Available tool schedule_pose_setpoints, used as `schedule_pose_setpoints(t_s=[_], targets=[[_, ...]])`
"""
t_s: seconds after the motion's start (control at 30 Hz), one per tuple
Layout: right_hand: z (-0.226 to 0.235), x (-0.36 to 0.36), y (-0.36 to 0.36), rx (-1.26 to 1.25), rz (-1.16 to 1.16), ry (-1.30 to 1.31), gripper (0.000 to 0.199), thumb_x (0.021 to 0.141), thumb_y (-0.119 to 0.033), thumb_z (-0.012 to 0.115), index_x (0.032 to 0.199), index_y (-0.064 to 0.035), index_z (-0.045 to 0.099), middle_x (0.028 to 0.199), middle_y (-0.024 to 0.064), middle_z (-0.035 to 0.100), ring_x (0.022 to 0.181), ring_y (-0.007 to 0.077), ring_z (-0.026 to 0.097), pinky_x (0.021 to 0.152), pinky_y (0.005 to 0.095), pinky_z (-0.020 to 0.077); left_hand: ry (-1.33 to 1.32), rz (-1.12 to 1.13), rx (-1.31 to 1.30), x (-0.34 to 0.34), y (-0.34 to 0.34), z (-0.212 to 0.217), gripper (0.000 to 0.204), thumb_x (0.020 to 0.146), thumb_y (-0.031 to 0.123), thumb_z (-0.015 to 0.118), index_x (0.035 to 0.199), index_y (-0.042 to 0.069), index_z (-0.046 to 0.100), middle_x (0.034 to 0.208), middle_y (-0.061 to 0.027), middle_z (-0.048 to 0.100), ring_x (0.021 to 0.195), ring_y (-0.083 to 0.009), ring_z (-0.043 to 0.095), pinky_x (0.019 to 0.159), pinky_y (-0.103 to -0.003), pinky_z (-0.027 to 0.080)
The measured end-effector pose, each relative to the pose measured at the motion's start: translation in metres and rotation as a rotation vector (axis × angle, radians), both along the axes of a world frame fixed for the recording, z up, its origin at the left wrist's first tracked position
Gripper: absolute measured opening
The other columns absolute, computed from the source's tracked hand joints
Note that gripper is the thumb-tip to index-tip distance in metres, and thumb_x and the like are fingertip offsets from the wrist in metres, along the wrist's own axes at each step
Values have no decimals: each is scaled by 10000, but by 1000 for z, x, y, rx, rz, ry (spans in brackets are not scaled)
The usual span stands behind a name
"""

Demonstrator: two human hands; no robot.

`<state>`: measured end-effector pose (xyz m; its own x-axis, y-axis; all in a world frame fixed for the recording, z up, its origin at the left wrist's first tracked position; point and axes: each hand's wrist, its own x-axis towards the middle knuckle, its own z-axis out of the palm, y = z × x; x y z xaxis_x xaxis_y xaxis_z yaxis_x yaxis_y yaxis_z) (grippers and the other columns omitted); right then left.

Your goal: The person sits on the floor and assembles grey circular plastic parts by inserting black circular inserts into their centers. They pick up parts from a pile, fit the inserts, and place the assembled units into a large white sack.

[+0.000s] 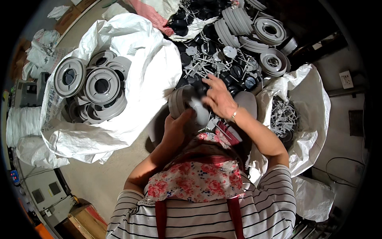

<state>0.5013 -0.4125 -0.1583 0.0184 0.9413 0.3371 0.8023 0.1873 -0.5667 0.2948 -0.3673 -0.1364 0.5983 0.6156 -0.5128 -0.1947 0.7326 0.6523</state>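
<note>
My left hand (pixel 176 129) is closed around grey round plastic parts (pixel 180 101) in front of my lap. A grey disc (pixel 199 114) there is smeared by motion. Just right of them my right hand (pixel 221 97) has its fingers apart, thumb toward the disc. Between the fingertips and the grey parts lies a dark blurred shape; whether I touch it cannot be made out. Beyond the hands is a heap of black round caps (pixel 236 71), with small grey stemmed pieces (pixel 202 63) scattered over it.
At left, a white woven sack (pixel 149 59) holds grey rings with black centres (pixel 102 85). Stacked grey rings (pixel 270 31) stand at the far right. Another white sack (pixel 312 99) at right contains small grey pieces (pixel 284 117). A floral apron (pixel 195 181) covers my lap.
</note>
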Motion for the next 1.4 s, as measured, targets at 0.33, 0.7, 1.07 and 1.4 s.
schedule_pose_setpoints(t_s=[0.33,0.7,1.07,1.4], targets=[[48,-25,-21,-267,32,42,740,654,-165,760,1282,-16,398,1062,230,463,1012,404,456,877,413,425,-128,-193,95,-3,-2,17,280,899,134,555,1095,-65,546,1003,-144,640,785,-194,650,678,-314,529],[57,-23,-33,31,470,-445,509,701,-75,607,1182,54,501,1109,183,487,1095,347,451,910,346,448,-59,-402,65,-18,23,19,242,893,192,594,920,-45,637,770,-50,642,668,-107,612,587,-250,490],[62,-39,-12,-54,334,-151,509,676,-107,670,1143,35,525,1105,181,485,1077,370,461,949,403,412,50,-285,499,-31,23,48,256,896,154,593,1077,-25,568,959,-48,637,825,-115,633,693,-244,516],[56,-44,9,-780,-165,1085,371,796,-223,710,1032,27,569,720,122,628,473,184,579,467,274,462,155,-107,580,-23,-3,40,364,799,59,695,1113,-12,526,936,-54,635,797,-118,619,688,-253,516]])
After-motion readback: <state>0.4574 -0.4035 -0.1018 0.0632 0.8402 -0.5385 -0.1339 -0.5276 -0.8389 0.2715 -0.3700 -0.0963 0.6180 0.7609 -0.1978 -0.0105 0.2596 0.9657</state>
